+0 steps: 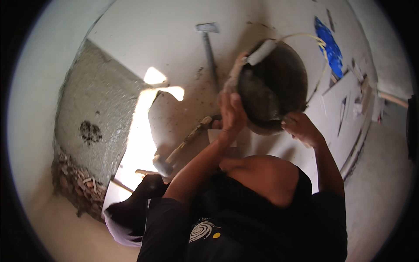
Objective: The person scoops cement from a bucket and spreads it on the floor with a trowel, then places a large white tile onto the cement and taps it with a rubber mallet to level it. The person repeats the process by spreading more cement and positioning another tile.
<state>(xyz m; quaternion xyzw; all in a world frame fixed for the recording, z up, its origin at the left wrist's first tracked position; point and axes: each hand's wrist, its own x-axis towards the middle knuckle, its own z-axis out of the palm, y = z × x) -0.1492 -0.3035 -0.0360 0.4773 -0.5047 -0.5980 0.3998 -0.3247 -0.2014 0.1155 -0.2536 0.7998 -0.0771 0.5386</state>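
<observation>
A dark round bucket (283, 83) is tilted in front of me, its open mouth and grey-smeared inside facing up toward me. My left hand (232, 112) presses against the bucket's left side, some of its fingers hidden behind it. At the near right rim, my right hand (301, 126) is closed on the edge. A white tube (262, 52) lies across the far left rim, with a thin yellowish wire (305, 36) looping from it round to the right side. Whether anything lies in the bucket's dark bottom I cannot tell.
Left of me, wet grey mortar (104, 105) borders pale tiles (131, 52) and broken rubble (78, 179). A mallet (187, 142) with a wooden handle lies near my left forearm. Beyond it is a long-handled tool (209, 52). A blue bag (328, 46) and tile offcuts (345, 100) lie right.
</observation>
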